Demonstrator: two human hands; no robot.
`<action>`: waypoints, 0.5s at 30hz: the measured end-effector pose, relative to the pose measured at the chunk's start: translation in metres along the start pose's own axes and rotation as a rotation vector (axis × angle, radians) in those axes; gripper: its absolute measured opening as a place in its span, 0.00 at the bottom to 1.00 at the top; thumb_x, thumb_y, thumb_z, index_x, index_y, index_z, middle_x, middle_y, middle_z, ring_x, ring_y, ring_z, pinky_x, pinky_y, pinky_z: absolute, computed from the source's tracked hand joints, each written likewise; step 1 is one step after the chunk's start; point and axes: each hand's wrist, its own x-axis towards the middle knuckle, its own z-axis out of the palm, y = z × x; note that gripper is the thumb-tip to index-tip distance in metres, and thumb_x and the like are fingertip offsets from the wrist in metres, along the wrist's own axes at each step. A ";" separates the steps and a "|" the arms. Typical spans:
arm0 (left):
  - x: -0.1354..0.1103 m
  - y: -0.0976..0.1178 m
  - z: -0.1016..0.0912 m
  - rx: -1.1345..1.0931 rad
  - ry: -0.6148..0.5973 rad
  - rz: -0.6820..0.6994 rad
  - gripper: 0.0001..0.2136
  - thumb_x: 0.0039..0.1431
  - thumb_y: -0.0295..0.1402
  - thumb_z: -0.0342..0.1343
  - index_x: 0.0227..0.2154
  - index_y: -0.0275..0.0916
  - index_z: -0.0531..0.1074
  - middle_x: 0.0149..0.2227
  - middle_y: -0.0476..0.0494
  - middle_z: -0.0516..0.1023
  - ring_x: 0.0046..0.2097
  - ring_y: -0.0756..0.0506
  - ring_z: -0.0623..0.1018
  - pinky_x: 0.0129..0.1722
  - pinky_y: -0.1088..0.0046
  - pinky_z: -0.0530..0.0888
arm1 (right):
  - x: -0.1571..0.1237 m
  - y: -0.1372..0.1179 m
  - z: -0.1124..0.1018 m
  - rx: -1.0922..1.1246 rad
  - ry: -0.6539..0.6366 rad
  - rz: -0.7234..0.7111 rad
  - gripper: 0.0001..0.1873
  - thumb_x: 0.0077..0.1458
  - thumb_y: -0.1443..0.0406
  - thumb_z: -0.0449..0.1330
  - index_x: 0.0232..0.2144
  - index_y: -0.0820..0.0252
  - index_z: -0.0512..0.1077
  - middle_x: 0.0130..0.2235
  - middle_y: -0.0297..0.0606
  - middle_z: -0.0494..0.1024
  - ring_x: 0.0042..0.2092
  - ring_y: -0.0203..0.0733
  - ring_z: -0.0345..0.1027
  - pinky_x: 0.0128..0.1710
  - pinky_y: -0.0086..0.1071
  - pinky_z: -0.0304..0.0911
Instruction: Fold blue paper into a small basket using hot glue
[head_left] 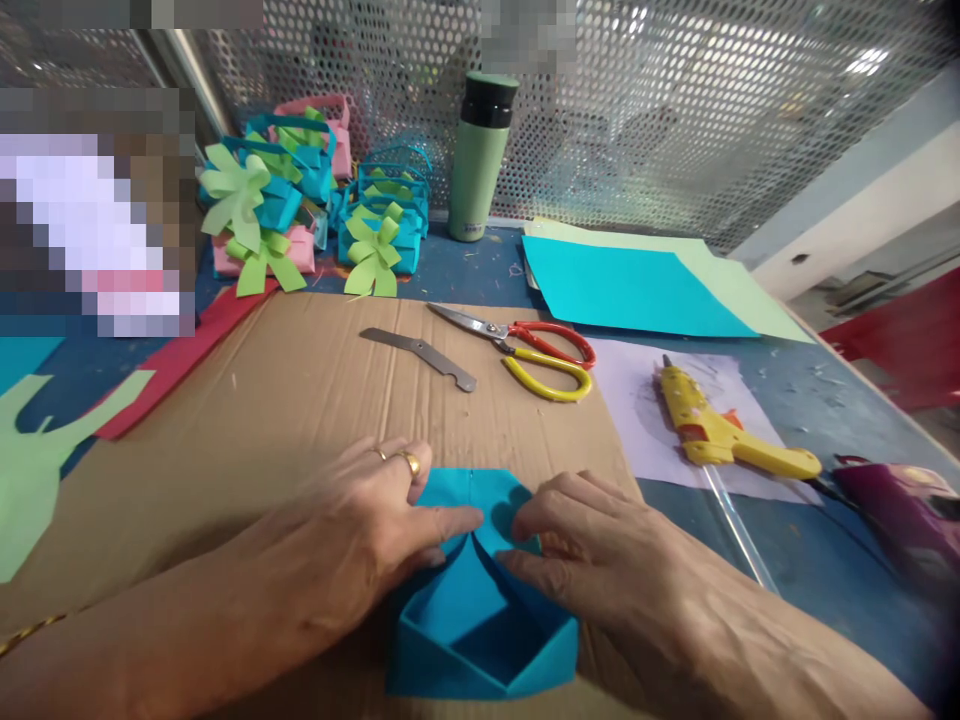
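Note:
A half-folded blue paper box (487,625) lies on the brown cardboard sheet. Its near end stands up with walls, and its far end is a flatter flap with creases. My left hand (375,520), with gold rings on it, grips the box's far left edge, its thumb lying across the flap. On the opposite edge, the fingers and thumb of my right hand (585,540) close around the folded side. Parts of my left fingers are hidden behind the paper. Beyond my hands are a folding steel blade (420,352) and scissors (517,345) with red and yellow handles.
A yellow glue gun (709,425) rests on lilac paper (630,400) at right, near a purple object (904,510). Behind are blue sheets (630,285), a green bottle (480,160) and small paper baskets (382,225). Green cut paper (30,480) and a red strip (180,365) lie left.

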 end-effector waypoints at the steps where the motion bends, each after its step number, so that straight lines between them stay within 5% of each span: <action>1: 0.000 0.000 0.001 0.014 0.004 -0.004 0.11 0.67 0.40 0.52 0.41 0.49 0.79 0.30 0.49 0.61 0.31 0.47 0.61 0.31 0.72 0.61 | 0.000 0.000 0.001 0.008 0.006 0.005 0.15 0.57 0.74 0.58 0.45 0.54 0.73 0.42 0.36 0.72 0.42 0.42 0.63 0.43 0.39 0.61; 15: -0.004 0.001 -0.004 0.091 -0.006 0.015 0.17 0.64 0.32 0.54 0.52 0.58 0.75 0.32 0.49 0.62 0.32 0.46 0.63 0.33 0.70 0.63 | 0.009 -0.007 -0.011 0.098 0.022 0.078 0.12 0.62 0.73 0.56 0.38 0.54 0.77 0.39 0.36 0.73 0.40 0.39 0.66 0.40 0.33 0.65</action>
